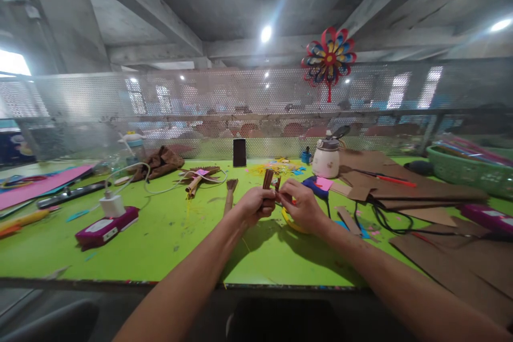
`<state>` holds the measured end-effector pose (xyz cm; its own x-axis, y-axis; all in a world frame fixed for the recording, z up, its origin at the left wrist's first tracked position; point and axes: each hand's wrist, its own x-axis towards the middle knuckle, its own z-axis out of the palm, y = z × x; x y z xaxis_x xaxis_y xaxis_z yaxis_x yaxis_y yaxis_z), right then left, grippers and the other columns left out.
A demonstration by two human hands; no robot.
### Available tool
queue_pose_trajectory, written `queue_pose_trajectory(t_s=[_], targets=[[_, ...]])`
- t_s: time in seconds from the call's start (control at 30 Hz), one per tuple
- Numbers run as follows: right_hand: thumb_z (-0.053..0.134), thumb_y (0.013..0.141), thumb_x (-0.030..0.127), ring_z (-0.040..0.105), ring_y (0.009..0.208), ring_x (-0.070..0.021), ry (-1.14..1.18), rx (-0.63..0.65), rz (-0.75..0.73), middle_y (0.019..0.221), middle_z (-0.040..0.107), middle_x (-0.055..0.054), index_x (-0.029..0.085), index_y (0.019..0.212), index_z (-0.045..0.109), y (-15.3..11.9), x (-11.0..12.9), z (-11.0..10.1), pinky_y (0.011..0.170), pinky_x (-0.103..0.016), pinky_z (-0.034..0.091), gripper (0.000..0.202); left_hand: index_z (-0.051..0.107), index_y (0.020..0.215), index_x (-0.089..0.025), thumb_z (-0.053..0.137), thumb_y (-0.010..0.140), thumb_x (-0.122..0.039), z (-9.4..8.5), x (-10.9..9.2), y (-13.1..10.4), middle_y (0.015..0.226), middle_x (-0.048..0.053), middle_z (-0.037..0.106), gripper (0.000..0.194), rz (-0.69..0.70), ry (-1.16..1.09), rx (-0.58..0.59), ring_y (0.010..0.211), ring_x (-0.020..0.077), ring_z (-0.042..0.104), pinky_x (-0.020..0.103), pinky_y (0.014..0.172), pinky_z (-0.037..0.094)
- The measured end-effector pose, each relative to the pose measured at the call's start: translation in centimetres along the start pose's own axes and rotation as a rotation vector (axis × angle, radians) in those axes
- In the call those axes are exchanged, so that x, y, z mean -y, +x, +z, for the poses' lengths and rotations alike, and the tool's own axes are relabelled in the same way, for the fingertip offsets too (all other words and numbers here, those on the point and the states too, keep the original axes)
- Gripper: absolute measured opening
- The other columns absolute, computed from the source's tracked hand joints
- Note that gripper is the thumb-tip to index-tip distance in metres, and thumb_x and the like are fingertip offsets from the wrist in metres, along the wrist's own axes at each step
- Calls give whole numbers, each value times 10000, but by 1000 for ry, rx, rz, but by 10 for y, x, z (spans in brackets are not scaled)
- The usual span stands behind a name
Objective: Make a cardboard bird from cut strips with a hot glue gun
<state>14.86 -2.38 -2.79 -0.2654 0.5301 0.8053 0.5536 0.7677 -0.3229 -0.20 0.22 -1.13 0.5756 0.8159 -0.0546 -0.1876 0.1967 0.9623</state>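
Bundle of brown strips (267,178) is being held upright, leaning slightly, above the middle of a bright green tabletop (160,256). Beneath the right hand (302,204), a yellow round object (294,223) is lying partly hidden by the hand. Just beyond that hand, a dark blue item (315,187) is sitting with a pink paper piece (324,184) on it. A fringed brown paper roll (228,199) is lying just beside the left hand (257,206), its lower end disappearing behind the forearm. Farther left, a spread-out brown paper shape (202,173) is resting under a looping white cable (148,184), which is running toward a white plug (112,206) on a purple power strip (106,228). A dark phone (239,153) is standing beyond the hands, with yellow scraps (276,165) scattering to its right. A white jug (326,161) is standing behind the blue item, and brown cardboard sheets (404,192) are covering much of the right side, near a green basket (473,171).

The bundle is showing narrow, dark brown strips gathered side by side, their tops rising above the left fist. The left grip is closing firmly around its base. The right grip is pinching a small brown piece (277,184) right beside the bundle, fingertips together; whether the two are touching is staying unclear.
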Motion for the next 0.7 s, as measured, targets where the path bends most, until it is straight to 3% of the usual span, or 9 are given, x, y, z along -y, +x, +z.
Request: queue_pose_trajectory(t_s=[0.27, 0.4, 0.7], targets=[[486, 818, 199, 437, 648, -146, 6, -9, 40, 703, 495, -24, 183, 749, 519, 1, 2, -1, 605, -269, 357, 79, 406, 602, -155, 559, 631, -138, 3, -3, -3, 435, -93, 248, 157, 15, 105, -28, 368, 18, 170, 186, 381, 71], [463, 826, 169, 469, 677, -158, 16, 30, 14, 724, 513, -40, 182, 729, 535, 0, -1, 0, 625, -279, 378, 121, 404, 599, -155, 569, 631, -138, 3, -1, -2, 430, -99, 241, 169, 4, 90, -62, 364, 13, 166, 184, 381, 68], [443, 851, 189, 509, 740, -171, 45, -39, -4, 794, 539, -68, 177, 801, 583, -3, 3, 6, 670, -296, 414, 149, 352, 618, -170, 542, 704, -151, 0, 1, 2, 459, -105, 196, 210, -44, -95, 43, 359, 15, 180, 153, 373, 102]])
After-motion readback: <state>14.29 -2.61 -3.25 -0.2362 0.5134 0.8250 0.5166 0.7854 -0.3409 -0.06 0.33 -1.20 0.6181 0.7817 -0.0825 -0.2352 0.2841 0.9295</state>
